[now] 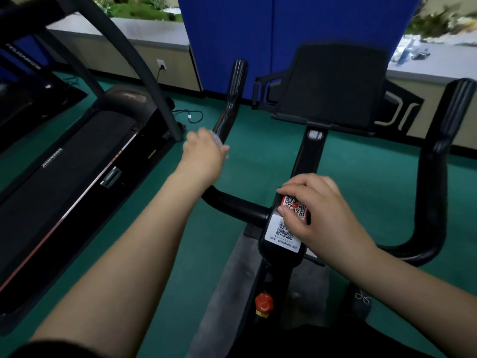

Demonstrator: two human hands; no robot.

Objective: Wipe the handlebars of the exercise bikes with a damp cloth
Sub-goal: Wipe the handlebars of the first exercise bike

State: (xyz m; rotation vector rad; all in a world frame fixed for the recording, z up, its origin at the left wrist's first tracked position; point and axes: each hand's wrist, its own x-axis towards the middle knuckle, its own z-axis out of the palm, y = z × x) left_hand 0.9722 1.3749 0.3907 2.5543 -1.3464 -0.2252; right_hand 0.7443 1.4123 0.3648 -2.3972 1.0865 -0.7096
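An exercise bike stands in front of me with black handlebars. My left hand [204, 153] is wrapped around the left handlebar [233, 99] at its bend, with a pale damp cloth [220, 142] pressed between palm and bar; only the cloth's edge shows. My right hand [317, 210] rests flat on the bike's centre stem block [280, 241], fingers spread over its red and white QR stickers. The right handlebar [438, 164] curves up at the right, untouched.
A dark console screen [333, 86] sits above the stem. A red knob [263, 303] is low on the frame. A treadmill [72, 171] stands close on the left, its upright post [144, 73] near my left hand. Blue panel behind, green floor, a cable lying there.
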